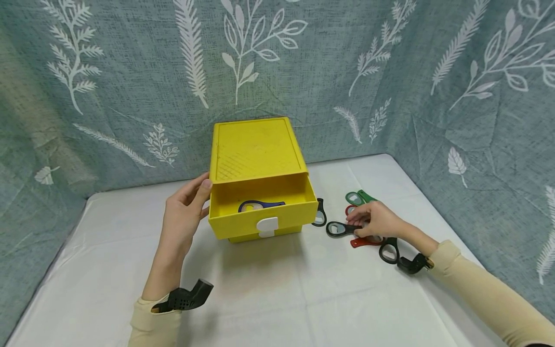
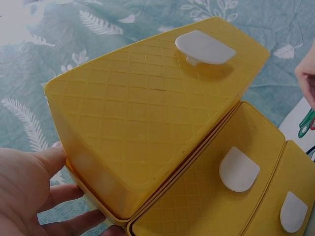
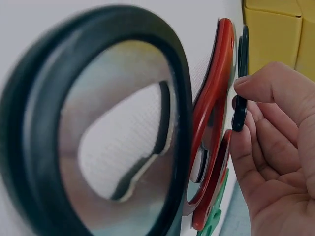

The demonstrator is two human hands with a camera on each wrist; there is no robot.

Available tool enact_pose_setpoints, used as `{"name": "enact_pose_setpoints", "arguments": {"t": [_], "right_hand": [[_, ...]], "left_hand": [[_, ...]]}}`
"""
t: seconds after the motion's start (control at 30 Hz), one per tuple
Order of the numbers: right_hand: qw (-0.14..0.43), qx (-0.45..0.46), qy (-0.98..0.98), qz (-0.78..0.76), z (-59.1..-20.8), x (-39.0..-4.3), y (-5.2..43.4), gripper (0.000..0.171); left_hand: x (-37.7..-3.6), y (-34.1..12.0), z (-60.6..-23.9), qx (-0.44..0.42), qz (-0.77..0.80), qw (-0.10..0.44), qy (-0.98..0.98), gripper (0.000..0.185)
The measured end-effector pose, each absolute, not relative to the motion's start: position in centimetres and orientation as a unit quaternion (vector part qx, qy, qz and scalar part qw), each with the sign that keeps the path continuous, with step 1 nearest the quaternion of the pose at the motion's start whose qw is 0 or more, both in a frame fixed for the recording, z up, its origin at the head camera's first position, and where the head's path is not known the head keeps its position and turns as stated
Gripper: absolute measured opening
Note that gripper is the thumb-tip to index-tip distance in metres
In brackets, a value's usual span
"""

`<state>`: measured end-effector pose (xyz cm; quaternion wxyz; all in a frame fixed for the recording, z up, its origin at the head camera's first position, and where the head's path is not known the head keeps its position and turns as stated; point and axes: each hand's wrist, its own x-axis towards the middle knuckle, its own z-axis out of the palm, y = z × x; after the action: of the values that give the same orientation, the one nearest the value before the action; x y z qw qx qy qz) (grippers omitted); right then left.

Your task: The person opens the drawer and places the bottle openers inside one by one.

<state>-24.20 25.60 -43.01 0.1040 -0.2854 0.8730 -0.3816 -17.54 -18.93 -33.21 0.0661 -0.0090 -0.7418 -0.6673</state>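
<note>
A yellow drawer cabinet (image 1: 260,149) stands towards the back, its top drawer (image 1: 262,221) pulled out. Inside that drawer lies a blue bottle opener (image 1: 260,206). My left hand (image 1: 182,212) rests against the cabinet's left side, fingers extended along it, near the drawer's edge in the left wrist view. Right of the cabinet, my right hand (image 1: 375,221) pinches a black bottle opener (image 1: 340,229) by its handle between thumb and fingers. Around that hand lie a green bottle opener (image 1: 366,196), red bottle openers (image 1: 360,242) and another black bottle opener (image 1: 389,251).
One more black bottle opener (image 1: 320,217) lies beside the cabinet's right side. White half-round handles (image 2: 239,169) jut from the drawer fronts. A white cloth (image 1: 260,299) covers the table, and a patterned green-blue curtain (image 1: 143,96) hangs behind and at the sides.
</note>
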Motion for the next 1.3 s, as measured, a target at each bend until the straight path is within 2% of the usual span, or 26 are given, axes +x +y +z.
{"name": "enact_pose_setpoints", "arguments": {"t": [0.3, 0.73, 1.3], "right_hand": [[0.099, -0.283, 0.878, -0.374, -43.6, -24.8, 26.6, 0.034], [0.072, -0.303, 0.874, -0.374, -41.8, -24.5, 26.7, 0.033], [-0.006, -0.315, 0.868, -0.382, -37.7, -24.1, 28.3, 0.029]], "left_hand": [[-17.6, -18.9, -33.3, -0.006, -0.659, 0.071, -0.749, 0.058], [-17.5, -19.3, -33.2, -0.003, -0.659, 0.066, -0.749, 0.059], [-17.5, -19.1, -33.3, -0.002, -0.659, 0.068, -0.749, 0.058]]}}
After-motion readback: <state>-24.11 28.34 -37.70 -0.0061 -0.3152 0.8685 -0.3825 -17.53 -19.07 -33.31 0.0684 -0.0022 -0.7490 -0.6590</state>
